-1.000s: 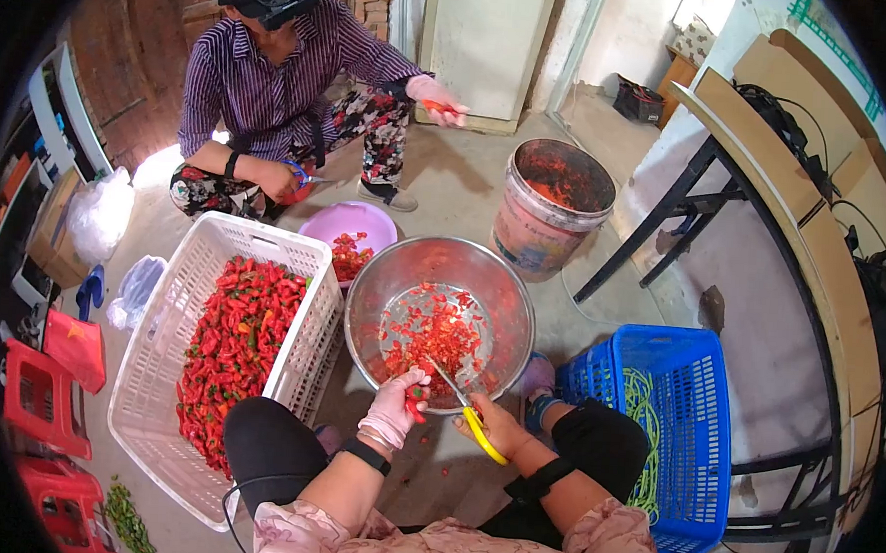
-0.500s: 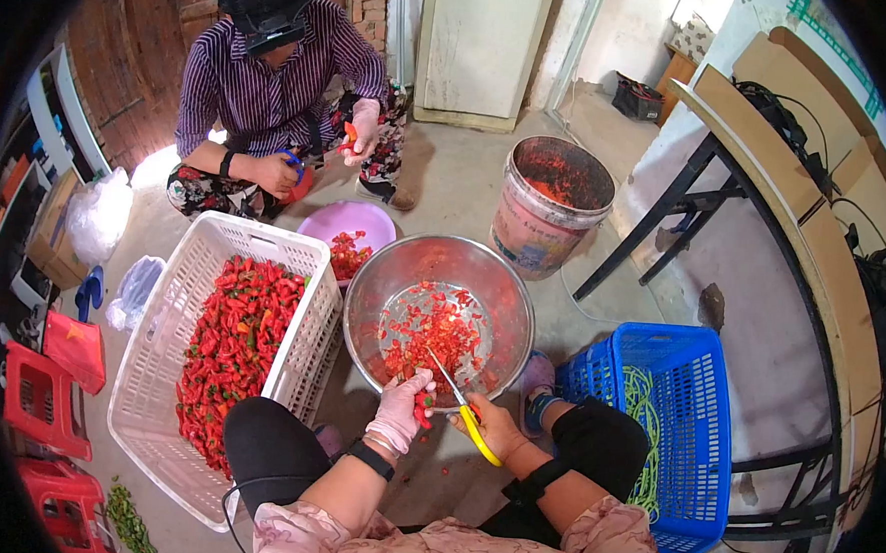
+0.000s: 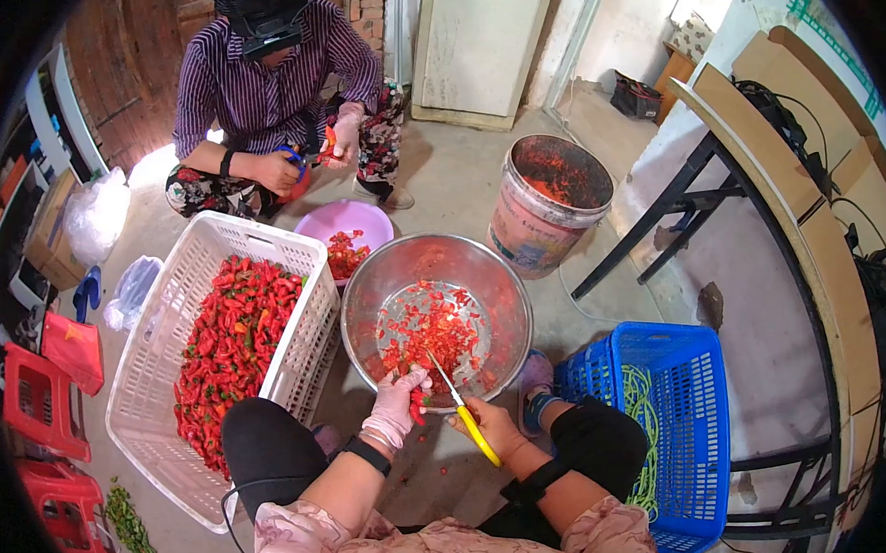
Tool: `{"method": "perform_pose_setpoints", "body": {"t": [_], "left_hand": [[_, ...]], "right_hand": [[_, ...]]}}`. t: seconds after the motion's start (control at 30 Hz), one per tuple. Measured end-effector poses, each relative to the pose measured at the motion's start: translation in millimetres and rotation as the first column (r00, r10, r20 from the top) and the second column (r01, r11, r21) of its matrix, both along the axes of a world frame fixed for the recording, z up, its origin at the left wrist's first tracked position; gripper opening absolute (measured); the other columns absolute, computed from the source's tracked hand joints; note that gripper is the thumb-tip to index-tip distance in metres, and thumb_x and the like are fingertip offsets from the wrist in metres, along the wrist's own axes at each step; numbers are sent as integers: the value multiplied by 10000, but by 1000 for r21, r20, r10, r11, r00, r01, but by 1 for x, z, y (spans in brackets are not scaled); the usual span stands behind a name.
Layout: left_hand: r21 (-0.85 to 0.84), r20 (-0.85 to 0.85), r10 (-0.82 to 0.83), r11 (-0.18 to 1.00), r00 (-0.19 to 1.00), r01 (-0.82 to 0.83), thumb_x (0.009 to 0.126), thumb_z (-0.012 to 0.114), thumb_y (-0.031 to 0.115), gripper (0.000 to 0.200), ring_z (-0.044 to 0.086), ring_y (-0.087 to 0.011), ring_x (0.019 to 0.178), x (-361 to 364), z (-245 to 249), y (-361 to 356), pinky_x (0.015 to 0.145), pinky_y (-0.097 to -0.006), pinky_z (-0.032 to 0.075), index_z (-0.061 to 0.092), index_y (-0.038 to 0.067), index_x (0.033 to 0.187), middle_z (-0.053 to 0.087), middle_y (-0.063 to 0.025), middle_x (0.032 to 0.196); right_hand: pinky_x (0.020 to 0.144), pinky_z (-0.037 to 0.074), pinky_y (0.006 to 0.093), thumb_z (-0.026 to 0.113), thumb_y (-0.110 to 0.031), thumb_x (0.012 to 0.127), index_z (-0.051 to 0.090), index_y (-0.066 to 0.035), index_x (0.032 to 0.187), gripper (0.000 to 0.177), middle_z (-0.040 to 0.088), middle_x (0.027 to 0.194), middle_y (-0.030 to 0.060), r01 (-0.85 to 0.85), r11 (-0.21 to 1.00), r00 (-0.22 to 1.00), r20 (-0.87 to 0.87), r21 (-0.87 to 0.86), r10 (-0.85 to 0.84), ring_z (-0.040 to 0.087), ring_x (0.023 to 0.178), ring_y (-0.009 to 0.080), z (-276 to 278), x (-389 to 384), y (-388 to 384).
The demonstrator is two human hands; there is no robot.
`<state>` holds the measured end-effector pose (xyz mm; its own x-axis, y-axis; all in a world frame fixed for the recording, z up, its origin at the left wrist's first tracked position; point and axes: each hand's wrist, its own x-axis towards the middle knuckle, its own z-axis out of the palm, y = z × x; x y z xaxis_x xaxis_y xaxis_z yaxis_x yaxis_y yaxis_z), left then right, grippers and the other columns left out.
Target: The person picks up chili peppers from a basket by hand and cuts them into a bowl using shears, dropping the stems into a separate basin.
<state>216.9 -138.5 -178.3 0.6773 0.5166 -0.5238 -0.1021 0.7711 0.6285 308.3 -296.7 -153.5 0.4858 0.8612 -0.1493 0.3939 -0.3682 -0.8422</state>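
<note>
Over the near rim of a wide steel basin, my left hand, in a thin clear glove, is closed around a red chili pepper. My bare right hand grips yellow-handled scissors, whose blades point up and left over the basin, close to the left fingertips. Chopped red pepper pieces lie across the basin floor. Left of it stands a white crate holding a heap of whole red peppers.
A person crouches opposite, holding blue-handled scissors and a red pepper above a pink bowl. A stained bucket stands behind the basin. At right are a blue crate with green strands and a table. Red stools stand at left.
The person opposite has lowered the gloved hand with the pepper toward the blue-handled scissors. My own hands stay almost in place over the basin rim.
</note>
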Motion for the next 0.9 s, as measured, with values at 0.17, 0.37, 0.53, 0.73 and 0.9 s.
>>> {"method": "perform_pose_setpoints", "body": {"t": [0.17, 0.37, 0.53, 0.73, 0.9], "left_hand": [[-8, -22, -25, 1000, 999, 25, 800, 606, 134, 73, 525, -124, 512, -2, 4, 5, 372, -242, 371, 555, 101, 841, 577, -25, 673], [-17, 60, -138, 990, 989, 139, 778, 618, 115, 85, 512, -134, 485, -5, 3, 8, 355, -244, 352, 566, 69, 827, 567, -34, 665], [-25, 81, -192, 981, 978, 195, 763, 625, 112, 103, 509, -137, 487, -7, 5, 12, 354, -243, 351, 573, 50, 827, 549, -30, 648], [-58, 98, -221, 972, 970, 228, 773, 620, 120, 104, 510, -134, 486, -8, -2, 14, 349, -244, 359, 565, 52, 829, 553, -32, 652], [95, -35, -76, 992, 997, 79, 791, 610, 131, 118, 513, -127, 487, -4, 5, 4, 349, -245, 368, 551, 53, 857, 556, -30, 652]], "right_hand": [[639, 428, 260, 631, -277, 812, 508, -9, 961, 330, 540, 745, 32, 58, 998, 971, -233, 7, -54, 488, 706, 96, -10, 8, 0], [754, 418, 236, 575, -154, 851, 475, -8, 1058, 272, 531, 898, 37, -108, 975, 891, -416, 194, 182, 504, 836, 104, -23, 13, -5], [722, 387, 167, 505, -125, 889, 453, -32, 1095, 231, 487, 879, -7, -94, 989, 821, -554, 114, 142, 462, 808, 57, -13, 14, -6], [575, 360, 166, 515, -236, 892, 514, -53, 1016, 222, 469, 791, -39, -125, 975, 917, -355, 182, 183, 434, 680, 34, -29, 12, -6], [523, 349, 194, 545, -318, 870, 548, -71, 948, 259, 453, 692, -52, -67, 996, 950, -302, 58, 82, 414, 612, 39, -2, 5, -3]]}}
